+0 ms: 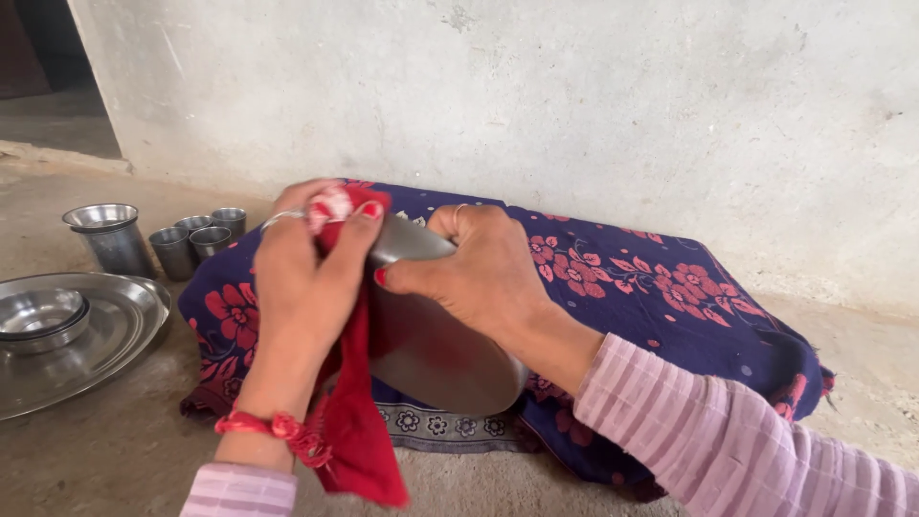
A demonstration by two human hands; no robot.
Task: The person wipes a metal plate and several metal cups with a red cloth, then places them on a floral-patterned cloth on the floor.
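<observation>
A pink striped sleeve [747, 450] fills the lower right corner, leading up to the right hand [483, 273], whose fingers are curled closed over the upper edge of a round steel plate [431, 349] and hold it tilted on its rim. The left hand [302, 282], a red thread band at the wrist and a ring on one finger, has its fingers closed around a red cloth [359, 421], pressing it against the plate's upper left edge; the loose end of the cloth hangs down toward the floor [115, 450]. The plate stands over the front edge of a dark blue fabric with red flowers [651, 297], which is spread on the floor against a rough grey wall [574, 86].

At left, a large steel tray [100, 345] lies flat on the floor with a small steel bowl [38, 314] inside it. Behind the tray stands a taller steel tumbler with a wide rim [110, 235], and just beside it are three small steel cups [196, 239], close together near the fabric's corner. A dark doorway [53, 67] opens at upper left.
</observation>
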